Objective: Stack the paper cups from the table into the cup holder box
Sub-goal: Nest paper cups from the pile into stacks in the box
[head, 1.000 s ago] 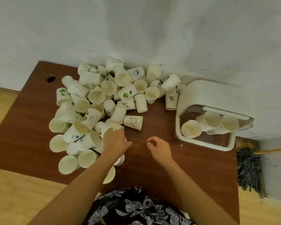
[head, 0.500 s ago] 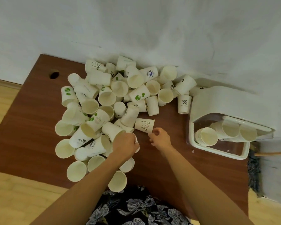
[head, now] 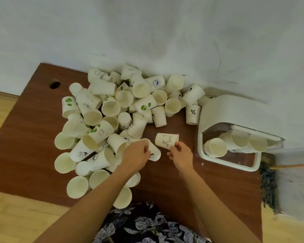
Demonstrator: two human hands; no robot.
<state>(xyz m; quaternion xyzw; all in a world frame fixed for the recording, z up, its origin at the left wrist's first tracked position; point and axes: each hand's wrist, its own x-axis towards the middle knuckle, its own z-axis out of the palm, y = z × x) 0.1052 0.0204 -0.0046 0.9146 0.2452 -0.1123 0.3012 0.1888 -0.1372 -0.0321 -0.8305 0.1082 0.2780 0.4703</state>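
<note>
White cup holder box (head: pixel 235 111) lying on its side at the right end of the brown table (head: pixel 25 137), against the wall, open mouth facing the near edge. Inside the box: three stacks of paper cups (head: pixel 234 142) side by side, lying down, rims toward the opening.

Left of the box, apart from it: right hand (head: pixel 182 156), fingers curled, pinching the lower edge of a bear-print cup (head: pixel 166 140) lying on its side. Whether that cup is raised off the table or lying on it, cannot tell. Further left of the box: left hand (head: pixel 137 156), fingers wrapped round a paper cup with a small dark print (head: pixel 154 153), tilted, at the near right fringe of the heap. Both forearms stretched in from the near edge.

Left of the box and spreading across the table: a loose heap of paper cups (head: pixel 112 120), most on their sides, some upside down. Just beside the box's left wall: an inverted percent-sign cup (head: pixel 193 114). Right of the box, off the table: a dark mop head (head: pixel 268 181) with a wooden handle. Far left of the box: a round cable hole (head: pixel 55 84) in the tabletop.
</note>
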